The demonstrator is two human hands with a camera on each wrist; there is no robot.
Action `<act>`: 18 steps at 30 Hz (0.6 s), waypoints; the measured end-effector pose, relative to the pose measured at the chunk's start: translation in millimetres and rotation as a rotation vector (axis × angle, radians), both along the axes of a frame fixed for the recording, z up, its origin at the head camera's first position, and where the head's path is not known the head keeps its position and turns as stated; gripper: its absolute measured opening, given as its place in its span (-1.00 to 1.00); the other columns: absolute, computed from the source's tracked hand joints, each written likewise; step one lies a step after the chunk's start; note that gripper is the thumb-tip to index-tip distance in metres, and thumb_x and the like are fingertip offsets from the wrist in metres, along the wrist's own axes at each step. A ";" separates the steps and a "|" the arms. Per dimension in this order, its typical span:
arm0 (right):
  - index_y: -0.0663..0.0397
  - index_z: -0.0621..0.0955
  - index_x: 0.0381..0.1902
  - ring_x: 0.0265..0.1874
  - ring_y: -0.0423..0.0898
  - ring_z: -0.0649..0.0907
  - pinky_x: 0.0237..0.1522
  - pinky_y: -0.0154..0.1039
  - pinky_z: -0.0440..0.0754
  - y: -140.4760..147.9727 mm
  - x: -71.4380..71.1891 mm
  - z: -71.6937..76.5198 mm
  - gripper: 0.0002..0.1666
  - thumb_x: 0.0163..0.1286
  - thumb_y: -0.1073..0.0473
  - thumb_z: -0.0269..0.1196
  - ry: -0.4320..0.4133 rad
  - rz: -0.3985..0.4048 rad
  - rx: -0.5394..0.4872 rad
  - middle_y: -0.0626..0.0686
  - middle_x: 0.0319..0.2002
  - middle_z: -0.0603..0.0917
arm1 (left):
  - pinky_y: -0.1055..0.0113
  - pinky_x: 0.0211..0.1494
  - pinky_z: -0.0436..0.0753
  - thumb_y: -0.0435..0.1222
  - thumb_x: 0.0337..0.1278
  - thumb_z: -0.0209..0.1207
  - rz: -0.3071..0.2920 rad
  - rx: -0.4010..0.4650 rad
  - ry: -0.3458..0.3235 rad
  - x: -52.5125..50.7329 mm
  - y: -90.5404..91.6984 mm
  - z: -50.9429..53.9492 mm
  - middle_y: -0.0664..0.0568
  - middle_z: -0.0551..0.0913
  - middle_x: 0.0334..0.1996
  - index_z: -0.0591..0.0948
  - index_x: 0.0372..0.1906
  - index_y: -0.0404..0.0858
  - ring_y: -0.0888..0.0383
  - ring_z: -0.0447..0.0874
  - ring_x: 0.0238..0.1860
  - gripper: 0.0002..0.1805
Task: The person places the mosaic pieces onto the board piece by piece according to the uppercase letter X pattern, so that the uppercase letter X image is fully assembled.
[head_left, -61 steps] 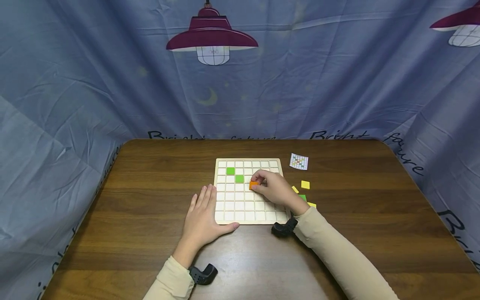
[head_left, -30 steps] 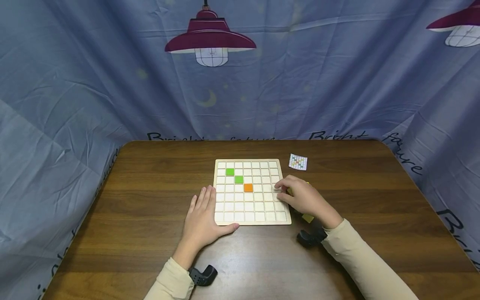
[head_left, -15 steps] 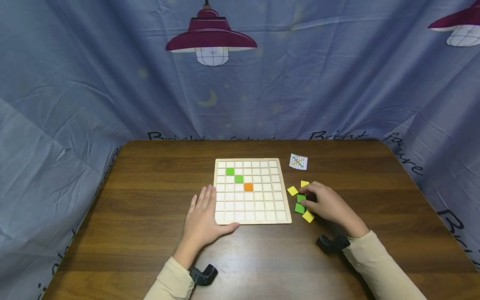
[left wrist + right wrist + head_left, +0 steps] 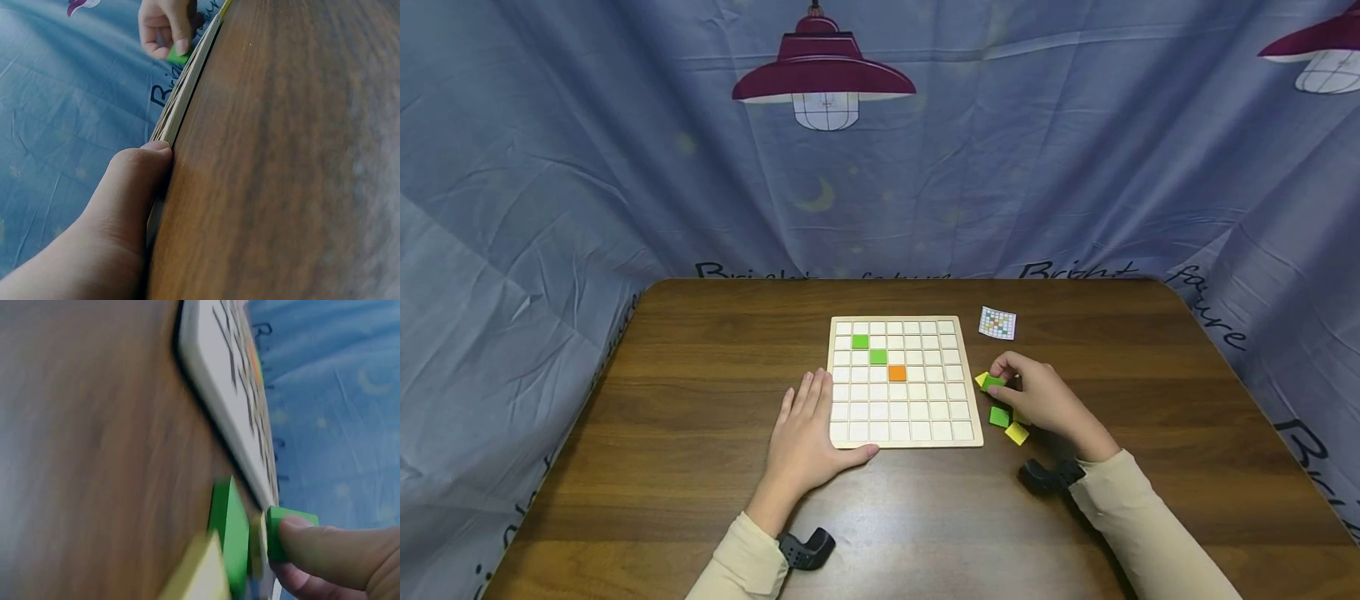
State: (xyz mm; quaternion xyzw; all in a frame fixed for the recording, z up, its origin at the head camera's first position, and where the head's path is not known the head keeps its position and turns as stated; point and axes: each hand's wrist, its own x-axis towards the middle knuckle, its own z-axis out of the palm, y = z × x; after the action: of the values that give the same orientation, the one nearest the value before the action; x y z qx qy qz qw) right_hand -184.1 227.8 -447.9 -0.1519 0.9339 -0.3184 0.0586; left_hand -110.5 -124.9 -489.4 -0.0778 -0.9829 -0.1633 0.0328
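Wooden table (image 4: 722, 350): right hand (image 4: 1043, 402) has lifted 1 green tile (image 4: 992, 383).

my brown wood-grained counter (image 4: 715, 358) carries a pale gridded board (image 4: 918, 411) and, to its right as i look, a printed card (image 4: 997, 323), a green tile (image 4: 999, 417) and some yellow tiles (image 4: 1017, 433).

Plain cream sleeves, lightly creased, reach to the wrists — the left sleeve (image 4: 737, 562) at the bottom, left of centre, the right sleeve (image 4: 1150, 525) toward the lower right. Beside each cuff sits a matte black wrist unit with a curved, hook-like outline — one left (image 4: 805, 552), one right (image 4: 1041, 477). The left hand (image 4: 801, 442) and right hand (image 4: 1047, 400) are bare.
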 end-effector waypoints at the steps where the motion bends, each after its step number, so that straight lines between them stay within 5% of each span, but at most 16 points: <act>1: 0.01 0.56 -0.21 -0.47 -0.15 0.51 -0.44 -0.34 0.47 -4.4 -0.5 0.3 -0.83 0.32 0.20 0.35 0.002 0.003 -0.015 0.00 -0.33 0.63 | 0.01 0.64 -0.06 0.60 -0.29 0.08 -0.001 -0.001 0.000 -0.1 0.1 0.0 -0.12 0.03 0.59 0.00 0.58 -0.29 0.01 -0.10 0.62 0.45; 18: -0.07 0.60 -0.27 -0.41 -0.20 0.54 -0.29 -0.28 0.51 -89.0 -2.0 -1.1 -0.86 0.28 0.16 0.39 0.005 0.138 -0.070 -0.13 -0.39 0.63 | -0.02 0.62 0.01 0.58 -0.31 0.14 -0.001 0.009 0.032 1.5 0.8 -0.2 -0.15 0.09 0.57 0.06 0.56 -0.33 -0.03 -0.04 0.61 0.44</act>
State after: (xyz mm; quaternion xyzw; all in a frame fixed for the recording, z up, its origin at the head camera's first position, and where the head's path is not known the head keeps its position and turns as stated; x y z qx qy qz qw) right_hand -186.1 138.8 -449.0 -0.2187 0.9095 -0.3459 0.0727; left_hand -109.0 -124.1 -489.6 -0.0806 -0.9816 -0.1663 0.0487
